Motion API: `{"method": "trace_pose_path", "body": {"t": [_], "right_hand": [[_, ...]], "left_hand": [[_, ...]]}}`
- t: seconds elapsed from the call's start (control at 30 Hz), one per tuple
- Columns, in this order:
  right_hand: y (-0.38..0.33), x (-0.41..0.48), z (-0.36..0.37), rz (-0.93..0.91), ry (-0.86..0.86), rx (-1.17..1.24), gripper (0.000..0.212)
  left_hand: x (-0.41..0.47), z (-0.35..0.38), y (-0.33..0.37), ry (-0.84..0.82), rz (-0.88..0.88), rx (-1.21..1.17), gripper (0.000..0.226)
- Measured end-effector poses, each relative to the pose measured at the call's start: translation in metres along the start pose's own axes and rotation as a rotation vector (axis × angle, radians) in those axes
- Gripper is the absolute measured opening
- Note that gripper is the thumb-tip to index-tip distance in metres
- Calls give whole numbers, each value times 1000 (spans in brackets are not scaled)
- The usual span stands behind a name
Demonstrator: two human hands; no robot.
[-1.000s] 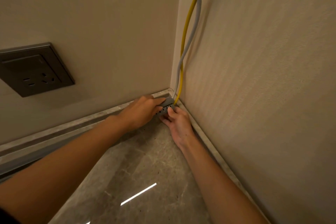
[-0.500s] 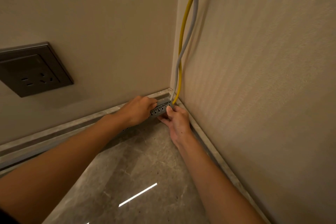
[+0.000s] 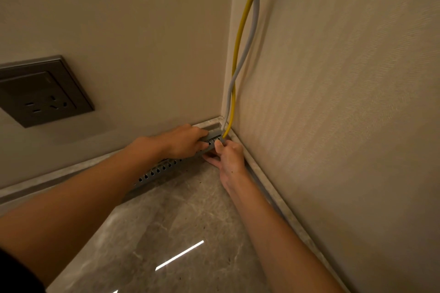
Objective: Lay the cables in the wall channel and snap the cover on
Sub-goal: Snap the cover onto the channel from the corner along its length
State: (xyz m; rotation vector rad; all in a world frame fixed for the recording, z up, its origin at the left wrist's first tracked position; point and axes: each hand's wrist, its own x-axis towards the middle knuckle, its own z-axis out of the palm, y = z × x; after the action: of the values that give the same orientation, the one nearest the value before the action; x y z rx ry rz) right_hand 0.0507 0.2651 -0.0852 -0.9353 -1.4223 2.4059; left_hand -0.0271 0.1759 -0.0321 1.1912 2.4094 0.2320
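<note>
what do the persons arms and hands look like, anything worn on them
Both forearms are bare to the frame edge: no sleeves, gloves, watch or rings visible on the left hand or the right hand. A dark patch at the lower left corner may be clothing, too little to tell.

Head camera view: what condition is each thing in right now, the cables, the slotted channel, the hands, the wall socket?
Yellow cable: hangs down the wall corner, lower end at the channel.
Grey cable: hangs beside it, crossing it, lower end at the channel.
Slotted channel: lies along the skirting; no cover seen on it.
Left hand: gripping the channel.
Right hand: fingers pinching at the channel's corner end.
Wall socket: nothing plugged in.
</note>
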Motion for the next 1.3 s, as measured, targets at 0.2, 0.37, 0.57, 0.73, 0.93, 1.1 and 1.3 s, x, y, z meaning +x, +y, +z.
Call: {"method": "trace_pose_path", "body": {"t": [0.2,0.37,0.57,0.73,0.93,1.1,1.3], "right_hand": [[-2,-2,1,22,9,-12,24],[-3,-4,4,39,28,-23,23],[-4,-3,3,55,20,36,22],[-6,-7,2,50,21,47,24],[-7,-6,5,49,50,8,19],[-6,-4,2,47,36,41,17],[-4,-1,0,54,-10,69,15]], "left_hand": [[4,-9,3,-101,-35,-131,21],[3,-1,2,-56,-72,-48,27],[-7,9,10,85,-54,286,25],[-20,22,9,134,-15,288,44],[-25,23,-6,105,-46,202,46],[-10,18,5,41,-4,82,40],[-1,13,-3,101,-12,-116,28]]}}
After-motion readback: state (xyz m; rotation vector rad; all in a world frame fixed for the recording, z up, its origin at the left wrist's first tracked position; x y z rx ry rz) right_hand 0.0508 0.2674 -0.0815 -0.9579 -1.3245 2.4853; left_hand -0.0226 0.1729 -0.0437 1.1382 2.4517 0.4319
